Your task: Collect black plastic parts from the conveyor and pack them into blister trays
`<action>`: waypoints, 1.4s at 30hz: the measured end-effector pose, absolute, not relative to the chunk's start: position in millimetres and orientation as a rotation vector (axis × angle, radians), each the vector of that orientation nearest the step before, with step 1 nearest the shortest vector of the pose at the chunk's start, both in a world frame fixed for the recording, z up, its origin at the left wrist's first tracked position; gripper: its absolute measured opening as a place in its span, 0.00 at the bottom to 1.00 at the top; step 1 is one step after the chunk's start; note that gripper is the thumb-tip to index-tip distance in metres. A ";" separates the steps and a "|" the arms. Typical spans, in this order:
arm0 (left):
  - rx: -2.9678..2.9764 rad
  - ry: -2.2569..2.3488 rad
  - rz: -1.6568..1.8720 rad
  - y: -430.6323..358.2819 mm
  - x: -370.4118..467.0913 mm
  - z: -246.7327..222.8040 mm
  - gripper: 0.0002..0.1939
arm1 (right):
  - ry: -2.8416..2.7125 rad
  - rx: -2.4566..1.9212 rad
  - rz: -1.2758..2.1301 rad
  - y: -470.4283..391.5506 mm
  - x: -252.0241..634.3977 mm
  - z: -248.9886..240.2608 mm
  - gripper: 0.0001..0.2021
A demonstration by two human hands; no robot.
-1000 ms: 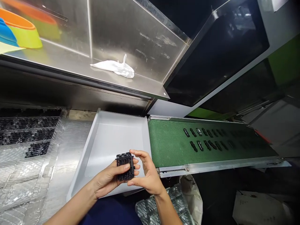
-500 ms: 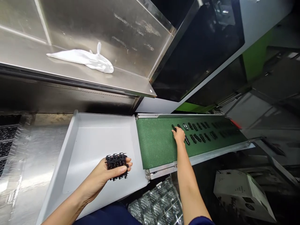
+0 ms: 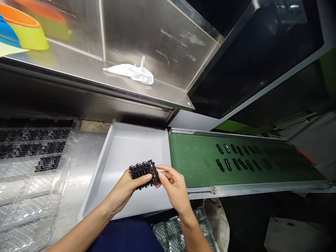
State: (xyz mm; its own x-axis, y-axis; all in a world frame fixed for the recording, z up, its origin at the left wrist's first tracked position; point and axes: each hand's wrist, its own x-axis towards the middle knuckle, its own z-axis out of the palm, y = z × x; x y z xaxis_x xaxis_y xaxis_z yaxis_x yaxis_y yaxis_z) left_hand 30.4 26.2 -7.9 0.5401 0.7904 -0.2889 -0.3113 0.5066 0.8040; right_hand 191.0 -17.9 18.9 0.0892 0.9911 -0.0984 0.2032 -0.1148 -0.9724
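Over the white tray, my left hand is wrapped round a stack of black plastic parts, its thumb across the front. My right hand pinches one more black part at the right end of that stack, touching it. To the right, the green conveyor belt carries two rows of similar black parts.
Clear plastic trays, some holding black parts, lie on the metal table at left. A white cloth and a colourful bowl sit on the steel shelf. Clear packaging lies below the belt.
My right hand has come back from the belt to the stack with a black part. The view has turned left, bringing in the bowl and more of the clear trays.
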 end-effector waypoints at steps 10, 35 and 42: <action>0.624 0.739 0.540 5.7 9.8 -8.3 0.19 | -2.039 -1.391 0.800 -40.0 206.3 45.9 0.34; 0.978 0.988 0.804 -16.6 -39.0 -2.6 0.18 | -0.809 -1.154 1.619 -28.8 122.5 -23.5 0.18; 1.112 1.184 0.905 -38.8 -123.7 -21.8 0.13 | -1.109 -0.910 2.133 -19.9 33.4 -46.9 0.28</action>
State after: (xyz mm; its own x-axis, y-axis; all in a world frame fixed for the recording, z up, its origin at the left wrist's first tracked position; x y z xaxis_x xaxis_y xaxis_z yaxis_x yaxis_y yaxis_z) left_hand -123.7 -38.8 -21.8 0.1747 0.9558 -0.2365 0.0227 0.2362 0.9714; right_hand 33.4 -19.9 -46.9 -0.6102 0.7300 -0.3079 -0.1672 -0.4985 -0.8506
